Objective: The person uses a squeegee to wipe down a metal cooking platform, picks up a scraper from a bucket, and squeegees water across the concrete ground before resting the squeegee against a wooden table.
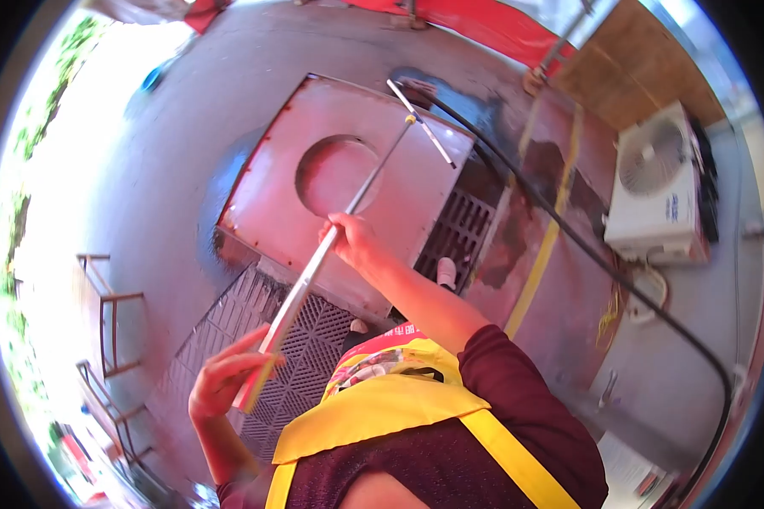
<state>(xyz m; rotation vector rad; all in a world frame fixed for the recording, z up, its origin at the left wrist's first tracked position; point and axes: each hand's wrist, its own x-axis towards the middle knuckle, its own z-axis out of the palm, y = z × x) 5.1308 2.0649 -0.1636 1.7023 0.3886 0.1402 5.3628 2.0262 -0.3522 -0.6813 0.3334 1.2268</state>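
Note:
A long-handled squeegee (pixel 317 259) slants across the view, its pale pole running from near my body up to a narrow crossbar head (pixel 434 140). My right hand (pixel 348 237) is closed around the middle of the pole. At the near end, my left hand (pixel 227 373) has its fingers stretched out and apart against the pole, not wrapped round it. Under the pole and head is a wet-looking metal box top (pixel 267 182) with a round recess (pixel 338 174). The squeegee head lies over its far right part; whether it touches the surface I cannot tell.
A black hose (pixel 560 222) curves down the right side. An air conditioner unit (pixel 659 187) stands by a wooden board (pixel 632 64). Patterned mats (pixel 314 373) and a drain grate (pixel 461 227) border the box. Metal frames (pixel 110 322) stand left; a red sheet (pixel 492 21) hangs behind.

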